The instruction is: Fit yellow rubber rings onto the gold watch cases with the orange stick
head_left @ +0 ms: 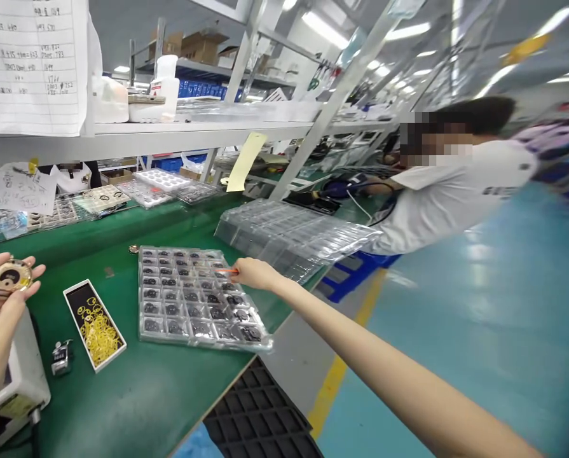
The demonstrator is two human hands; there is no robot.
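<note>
disc (pixel 10 278), gold-rimmed, in left hand (pixel 0 299), right hand (pixel 255 273) over clear plastic tray (pixel 260 345)

Tray (pixel 193 344): glossy clear plastic | bench mat (pixel 122 407): smooth, matt | disc (pixel 10 278): shiny metal

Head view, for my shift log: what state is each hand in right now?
Left hand: holding a round gold part.
Right hand: closed on an orange stick, over the tray.

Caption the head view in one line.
Left hand holds a round gold-rimmed part while the right hand reaches over a clear tray of dark parts.
</note>
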